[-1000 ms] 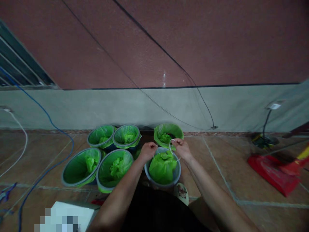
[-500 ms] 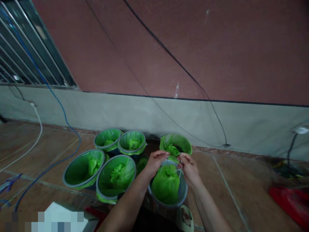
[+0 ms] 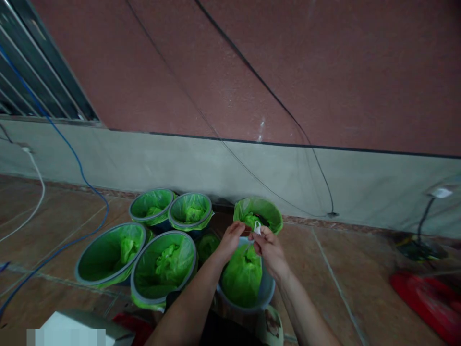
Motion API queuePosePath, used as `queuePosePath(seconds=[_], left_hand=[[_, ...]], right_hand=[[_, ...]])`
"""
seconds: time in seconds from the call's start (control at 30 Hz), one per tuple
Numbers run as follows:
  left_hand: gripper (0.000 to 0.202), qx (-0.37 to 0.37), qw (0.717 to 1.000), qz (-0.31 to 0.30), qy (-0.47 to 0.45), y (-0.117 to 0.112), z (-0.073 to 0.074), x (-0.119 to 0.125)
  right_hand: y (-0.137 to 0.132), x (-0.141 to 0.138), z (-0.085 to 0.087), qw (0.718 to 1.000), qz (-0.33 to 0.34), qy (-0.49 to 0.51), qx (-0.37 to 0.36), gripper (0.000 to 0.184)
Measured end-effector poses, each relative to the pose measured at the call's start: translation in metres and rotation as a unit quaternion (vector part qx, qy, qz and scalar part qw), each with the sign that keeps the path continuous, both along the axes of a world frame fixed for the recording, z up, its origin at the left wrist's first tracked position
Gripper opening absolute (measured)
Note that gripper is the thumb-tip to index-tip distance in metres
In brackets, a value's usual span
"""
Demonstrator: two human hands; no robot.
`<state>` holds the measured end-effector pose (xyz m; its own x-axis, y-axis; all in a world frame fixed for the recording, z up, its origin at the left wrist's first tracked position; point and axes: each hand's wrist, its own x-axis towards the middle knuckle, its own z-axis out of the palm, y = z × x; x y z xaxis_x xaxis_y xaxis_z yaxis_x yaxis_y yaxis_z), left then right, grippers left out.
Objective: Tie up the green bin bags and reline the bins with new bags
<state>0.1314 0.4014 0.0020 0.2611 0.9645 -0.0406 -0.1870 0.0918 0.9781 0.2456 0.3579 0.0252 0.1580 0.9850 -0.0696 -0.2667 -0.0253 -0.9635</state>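
A green mesh bag (image 3: pixel 240 283) sits in a grey bucket (image 3: pixel 268 290) in front of me, with its neck gathered upward. Just above the bag, my right hand (image 3: pixel 268 247) pinches a white string (image 3: pixel 257 227), whose loop sticks up past the fingertips. My left hand (image 3: pixel 232 239) is closed at the same string, its fingertips almost meeting those of the right hand. Part of the string is hidden by the fingers. Behind my hands stands another bucket lined with a green bag (image 3: pixel 264 207).
Several lined buckets (image 3: pixel 163 264) with green bunched material inside stand to the left. A blue cable (image 3: pixel 81 166) crosses the tiled floor. A white box (image 3: pixel 72 324) is at lower left, and a red object (image 3: pixel 421 298) lies on the right. A wall (image 3: pixel 201 154) runs behind.
My hands have come closer together, and a white loop now shows above the right fingers. The bag's neck looks more drawn together. The view has shifted slightly.
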Motion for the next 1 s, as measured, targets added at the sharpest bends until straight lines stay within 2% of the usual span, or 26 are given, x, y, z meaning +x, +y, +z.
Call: queuePosePath(seconds=[0.07, 0.17, 0.23, 0.3, 0.4, 0.47, 0.5, 0.53, 0.6, 0.7, 0.77, 0.83, 0.9, 1.0], left_hand=[[0.031, 0.011, 0.997, -0.075, 0.033, -0.001, -0.012, 0.002], [0.032, 0.061, 0.970, -0.203, 0.118, -0.005, -0.019, 0.002], [0.034, 0.079, 0.958, -0.233, 0.146, -0.008, -0.018, 0.003], [0.037, 0.062, 0.966, -0.220, 0.120, -0.009, -0.016, 0.005], [0.037, -0.013, 0.989, -0.145, 0.038, -0.009, -0.018, 0.011], [0.032, -0.052, 0.995, -0.075, 0.043, -0.008, -0.023, 0.014], [0.029, -0.059, 0.995, -0.045, 0.073, -0.006, -0.026, 0.016], [0.027, -0.056, 0.992, -0.027, 0.114, -0.005, -0.029, 0.016], [0.024, -0.019, 0.981, -0.035, 0.191, -0.005, -0.032, 0.017], [0.021, 0.093, 0.958, -0.136, 0.236, -0.012, -0.030, 0.017], [0.022, 0.161, 0.931, -0.219, 0.243, -0.020, -0.025, 0.018], [0.022, 0.199, 0.902, -0.290, 0.251, -0.030, -0.020, 0.020], [0.022, 0.210, 0.886, -0.329, 0.252, -0.037, -0.017, 0.023], [0.018, 0.194, 0.890, -0.312, 0.270, -0.040, -0.015, 0.025]], right_hand=[[0.001, 0.013, 0.006, 1.000, -0.008, 0.026, 0.007, 0.028], [0.001, 0.030, 0.012, 0.999, -0.023, 0.041, 0.007, 0.029], [0.000, 0.038, 0.013, 0.998, -0.039, 0.041, 0.003, 0.031], [0.002, 0.045, 0.010, 0.996, -0.079, 0.036, -0.004, 0.033], [0.008, 0.055, 0.003, 0.977, -0.212, 0.018, -0.016, 0.036], [0.011, 0.058, 0.000, 0.954, -0.299, 0.003, -0.016, 0.036], [0.011, 0.058, 0.001, 0.947, -0.321, -0.001, -0.010, 0.035], [0.010, 0.055, 0.003, 0.947, -0.320, -0.002, -0.001, 0.034], [0.006, 0.045, 0.011, 0.964, -0.266, 0.011, 0.020, 0.033], [0.001, 0.025, 0.025, 0.988, -0.140, 0.057, 0.037, 0.032], [0.000, 0.016, 0.032, 0.991, -0.094, 0.089, 0.036, 0.032], [0.002, 0.014, 0.035, 0.989, -0.084, 0.118, 0.030, 0.033], [0.006, 0.018, 0.034, 0.985, -0.095, 0.139, 0.025, 0.033], [0.010, 0.030, 0.030, 0.984, -0.114, 0.137, 0.022, 0.036]])
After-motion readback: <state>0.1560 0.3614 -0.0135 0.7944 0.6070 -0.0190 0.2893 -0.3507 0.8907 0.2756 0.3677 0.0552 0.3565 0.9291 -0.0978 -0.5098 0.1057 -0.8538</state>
